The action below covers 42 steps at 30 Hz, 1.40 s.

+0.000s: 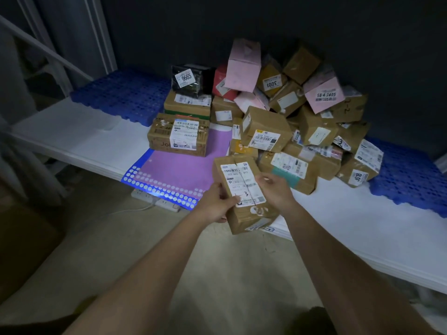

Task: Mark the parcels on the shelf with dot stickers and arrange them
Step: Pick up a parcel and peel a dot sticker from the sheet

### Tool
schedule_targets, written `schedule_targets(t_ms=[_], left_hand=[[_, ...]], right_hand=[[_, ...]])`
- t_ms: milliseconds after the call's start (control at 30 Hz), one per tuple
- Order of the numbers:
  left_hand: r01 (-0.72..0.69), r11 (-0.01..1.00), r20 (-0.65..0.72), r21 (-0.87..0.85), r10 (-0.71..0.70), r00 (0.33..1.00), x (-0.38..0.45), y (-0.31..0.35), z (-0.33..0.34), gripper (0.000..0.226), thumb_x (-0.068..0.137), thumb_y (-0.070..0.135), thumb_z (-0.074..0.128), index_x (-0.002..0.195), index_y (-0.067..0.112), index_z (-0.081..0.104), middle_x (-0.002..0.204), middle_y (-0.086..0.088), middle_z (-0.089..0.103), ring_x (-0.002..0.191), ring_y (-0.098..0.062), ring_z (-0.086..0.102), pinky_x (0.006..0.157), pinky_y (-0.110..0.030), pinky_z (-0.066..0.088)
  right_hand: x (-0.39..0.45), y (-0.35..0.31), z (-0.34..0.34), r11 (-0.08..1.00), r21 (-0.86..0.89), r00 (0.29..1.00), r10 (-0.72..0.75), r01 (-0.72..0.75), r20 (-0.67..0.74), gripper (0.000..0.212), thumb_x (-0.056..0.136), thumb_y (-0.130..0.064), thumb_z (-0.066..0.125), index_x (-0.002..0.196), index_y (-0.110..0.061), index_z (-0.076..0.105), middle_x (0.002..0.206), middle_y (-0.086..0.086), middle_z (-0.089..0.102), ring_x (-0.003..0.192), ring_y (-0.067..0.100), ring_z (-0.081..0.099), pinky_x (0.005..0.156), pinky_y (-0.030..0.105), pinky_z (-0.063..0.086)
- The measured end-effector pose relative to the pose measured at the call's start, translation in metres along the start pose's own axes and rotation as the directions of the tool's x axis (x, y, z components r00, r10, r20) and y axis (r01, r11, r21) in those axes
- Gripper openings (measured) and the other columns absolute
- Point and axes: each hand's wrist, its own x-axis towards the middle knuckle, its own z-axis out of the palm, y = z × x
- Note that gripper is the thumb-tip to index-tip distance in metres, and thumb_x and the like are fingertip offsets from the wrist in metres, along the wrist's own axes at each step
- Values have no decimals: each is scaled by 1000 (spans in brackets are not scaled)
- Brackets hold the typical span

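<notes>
A small brown cardboard parcel with a white shipping label (243, 193) is held above the front edge of the white shelf (79, 139), gripped at its lower left by the left hand (216, 205) and pinched along its right edge by the right hand (274, 186). No dot sticker is seen on it yet (the label bears only handwriting). The purple and blue sticker sheet (169, 175) lies just beside it. A few parcels are stacked neatly at the left (183, 117); the large jumbled heap of boxes (302, 117) remains unsorted, so most of the work appears left.

Head view looks forward and down, near the shelf (79, 136).
</notes>
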Motion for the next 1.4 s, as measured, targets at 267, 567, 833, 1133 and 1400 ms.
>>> schedule_targets(t_ms=[267,567,833,1133,1400], left_hand=[[4,999,-16,-53,-5,1000,9,3,14,31,93,32,58,110,16,37,96,-2,56,67,-16,60,49,-24,53],[-131,961,-458,245,234,858,7,-35,-92,15,91,2,52,101,1,63,89,-8,61,78,-18,53,67,-21,37],[-94,975,-486,200,182,855,13,-66,-112,14,90,9,59,97,2,69,90,-9,68,83,-18,60,70,-21,39],[-80,993,-448,81,108,887,16,-72,-98,22,90,15,57,81,-2,69,76,-17,66,69,-19,54,71,-36,49],[-167,953,-452,-255,36,892,19,-59,-81,24,80,30,64,57,21,63,56,5,63,64,-17,59,82,-48,55]], right_hand=[[-8,-18,-5,825,-417,889,-451,380,-82,32,94,-21,55,125,-14,60,125,10,54,118,28,45,93,33,38],[-12,-61,73,608,-457,741,-642,649,198,19,88,-13,63,104,-10,73,103,9,68,104,31,53,92,36,40],[2,-48,125,605,-589,842,-328,536,429,53,80,-32,73,125,-7,59,130,10,52,119,28,49,101,32,37],[4,-41,119,638,-504,813,-476,582,335,19,85,-20,61,69,-11,55,87,10,65,81,32,60,66,36,45],[-10,-42,134,573,-432,690,-702,696,179,29,80,-33,47,65,-17,66,70,-4,65,65,21,61,50,24,47]])
